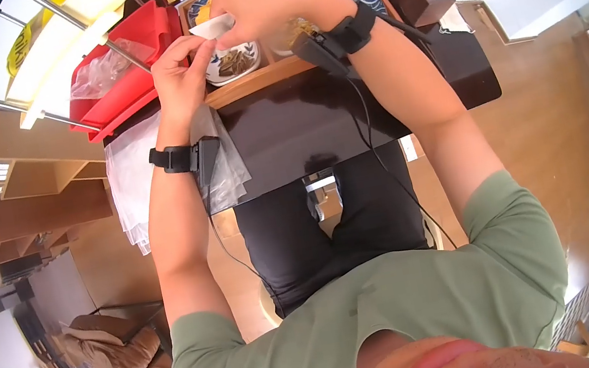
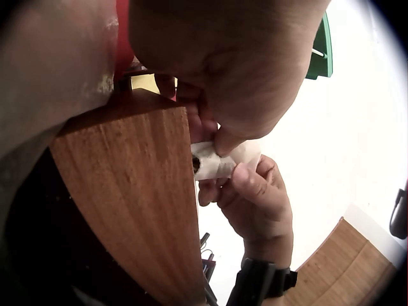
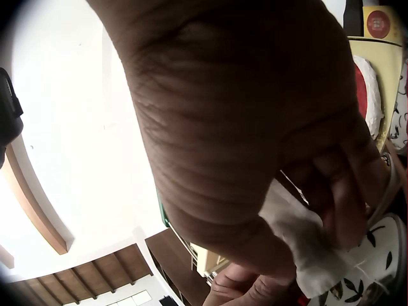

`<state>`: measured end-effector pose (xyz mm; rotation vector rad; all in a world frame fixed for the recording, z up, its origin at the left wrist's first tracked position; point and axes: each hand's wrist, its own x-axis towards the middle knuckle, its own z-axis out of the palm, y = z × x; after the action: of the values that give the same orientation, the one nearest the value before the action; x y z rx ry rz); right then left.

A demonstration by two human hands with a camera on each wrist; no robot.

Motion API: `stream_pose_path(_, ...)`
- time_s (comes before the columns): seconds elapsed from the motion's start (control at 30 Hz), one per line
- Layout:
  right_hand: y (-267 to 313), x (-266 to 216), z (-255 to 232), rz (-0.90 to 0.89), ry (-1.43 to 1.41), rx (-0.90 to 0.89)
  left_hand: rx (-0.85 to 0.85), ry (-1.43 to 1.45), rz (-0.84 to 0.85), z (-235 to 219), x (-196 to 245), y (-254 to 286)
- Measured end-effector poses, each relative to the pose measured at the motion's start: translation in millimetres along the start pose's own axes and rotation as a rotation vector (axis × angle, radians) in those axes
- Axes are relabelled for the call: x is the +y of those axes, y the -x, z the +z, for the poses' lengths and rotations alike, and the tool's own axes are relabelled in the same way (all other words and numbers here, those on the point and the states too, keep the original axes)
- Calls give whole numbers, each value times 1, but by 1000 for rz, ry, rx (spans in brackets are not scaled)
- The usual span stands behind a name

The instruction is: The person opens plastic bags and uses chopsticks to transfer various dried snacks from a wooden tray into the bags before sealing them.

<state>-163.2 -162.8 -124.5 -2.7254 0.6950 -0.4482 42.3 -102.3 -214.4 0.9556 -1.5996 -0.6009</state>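
Both hands are pinching one white sachet (image 1: pixel 214 27): the left grip (image 1: pixel 179 75) is curling round its lower end, the right grip (image 1: pixel 257 5) its top, above one leaf-filled bowl (image 1: pixel 234 64) in the tray (image 1: pixel 254 80) on the desk (image 1: pixel 315 118)

The person wears a sage-green short-sleeved T-shirt (image 1: pixel 380 325) and black trousers (image 1: pixel 332 224), with both forearms bare. Each wrist carries a black strap, the left wrist band (image 1: pixel 173 159) and the right wrist band (image 1: pixel 353 30), and each strap holds a small dark boxy camera unit on its inner side. A thin black cable (image 1: pixel 385 169) runs from the right unit down along the forearm toward the body, and a second one trails from the left unit toward the lap.
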Motion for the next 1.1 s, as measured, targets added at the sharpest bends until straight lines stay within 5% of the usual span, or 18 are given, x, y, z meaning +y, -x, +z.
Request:
stream_pose_path(0.23,-4,6,3,-6,-53,-1,-22,45,-90,3,12,2)
stream_pose_path(0.47,-4,2,-3,35,-67,3,-55,-19,-1,4,8,1)
stream_pose_path(0.7,0,2,-7,-44,-152,97,-16,46,-162,1,5,4)
stream_pose_path(0.93,1,-2,-13,-95,-104,-12,-103,-5,-38,-1,13,3)
stream_pose_path(1.1,7,-4,-17,-133,-247,116,-123,82,-30,4,16,3)
